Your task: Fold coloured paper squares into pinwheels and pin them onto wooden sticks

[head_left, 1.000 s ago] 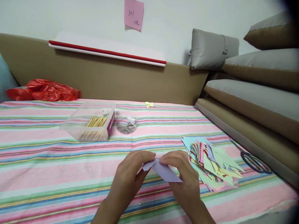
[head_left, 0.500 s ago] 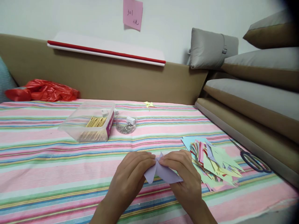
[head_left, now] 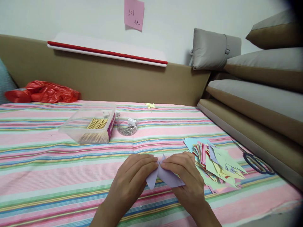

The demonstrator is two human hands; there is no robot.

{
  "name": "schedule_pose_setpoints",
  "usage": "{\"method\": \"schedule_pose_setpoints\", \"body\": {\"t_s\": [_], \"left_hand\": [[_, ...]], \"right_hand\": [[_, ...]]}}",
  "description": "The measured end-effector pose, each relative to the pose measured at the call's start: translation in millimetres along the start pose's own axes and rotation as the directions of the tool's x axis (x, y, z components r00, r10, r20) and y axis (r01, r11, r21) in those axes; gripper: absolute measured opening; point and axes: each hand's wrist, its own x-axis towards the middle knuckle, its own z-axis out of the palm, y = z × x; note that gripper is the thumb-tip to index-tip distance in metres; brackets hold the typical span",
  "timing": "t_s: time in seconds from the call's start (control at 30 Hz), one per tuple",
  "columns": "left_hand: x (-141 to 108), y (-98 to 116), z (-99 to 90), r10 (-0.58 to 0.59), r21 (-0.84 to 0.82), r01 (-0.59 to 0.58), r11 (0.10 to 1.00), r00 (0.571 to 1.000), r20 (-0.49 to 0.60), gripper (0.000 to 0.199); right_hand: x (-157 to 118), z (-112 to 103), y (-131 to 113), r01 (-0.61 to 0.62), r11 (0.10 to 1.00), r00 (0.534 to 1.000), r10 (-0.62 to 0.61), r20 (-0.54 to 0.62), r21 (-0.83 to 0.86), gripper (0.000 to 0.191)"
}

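Note:
Between my two hands is a piece of purple paper, cut into pointed flaps that meet near its middle. My left hand is closed, its fingertips pinching the paper's left part. On the other side my right hand is closed too, with thumb and fingers gripping near the centre and a flap sticking out below. A tiny dark spot shows where the fingertips come together, too small to name. Just beyond my right hand lies a pile of coloured paper pieces.
Scissors lie right of the paper pile. A clear box of wooden sticks and a round dish of small metal pieces stand farther back. A yellow pinwheel lies near the backboard. Stacked cushions line the right side.
Both hands stay almost in place around the purple paper. The left flap now hangs slightly lower, and the fingertips have shifted a little at the centre.

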Motion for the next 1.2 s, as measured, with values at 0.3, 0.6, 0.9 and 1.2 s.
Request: {"method": "schedule_pose_setpoints", "body": {"t_s": [0.3, 0.6, 0.9, 1.2], "left_hand": [[7, 4, -7.9, -0.081, -0.052, 0.084, 0.995, 0.995, 0.059, 0.035], [5, 2, -11.9, -0.269, -0.115, 0.279, 0.953, 0.958, 0.095, 0.022], [2, 4, -11.9, -0.576, -0.109, 0.583, 0.805, 0.812, 0.093, 0.013], [8, 2, -13.8, -0.693, -0.166, 0.718, 0.676, 0.696, 0.186, 0.019]], "right_hand": [[7, 0, 4, -0.189, 0.939, 0.98, 0.161, 0.118, 0.288, 0.023], [7, 19, 11, -0.386, 0.814, 0.921, 0.308, 0.24, 0.435, 0.011], [14, 43, 7, -0.546, 0.65, 0.838, 0.441, 0.322, 0.529, 0.004], [18, 54, 5, -0.601, 0.615, 0.795, 0.524, 0.306, 0.511, 0.005]]}}
